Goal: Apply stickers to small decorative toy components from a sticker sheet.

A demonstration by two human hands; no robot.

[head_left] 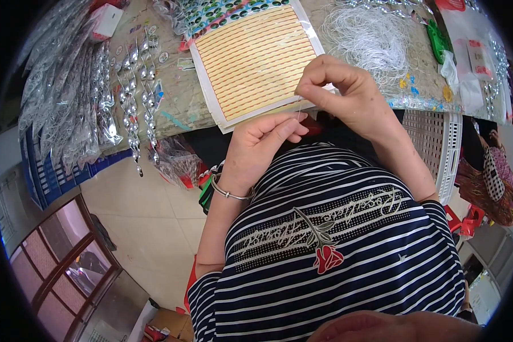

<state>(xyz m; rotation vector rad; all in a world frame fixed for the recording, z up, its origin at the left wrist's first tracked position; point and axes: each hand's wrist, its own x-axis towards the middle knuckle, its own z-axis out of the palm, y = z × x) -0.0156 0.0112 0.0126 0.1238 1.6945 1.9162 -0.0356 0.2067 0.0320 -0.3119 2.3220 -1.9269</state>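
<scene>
My left hand (pixel 261 143), a metal bangle at its wrist, is held just off the table's near edge with thumb and forefinger pinched on a thin thread (pixel 300 107). Above it to the right, my right hand (pixel 347 96) pinches the same thread between thumb and forefinger. The thread runs short and nearly upright between the two pinches. Behind my hands lies a yellow sheet (pixel 253 65) with rows of red dashes and a pale border; my right fingers cover its lower right part. A loose tangle of white thread (pixel 370 43) lies to the right of the sheet.
Plastic-wrapped silvery strips (pixel 68 85) heap at the left, beside twisted silver ribbons (pixel 128 97) that hang over the edge. Green scissors-like handles (pixel 437 41) lie at the right. A white plastic basket (pixel 442 142) stands below the table. Another person (pixel 490 171) is at far right.
</scene>
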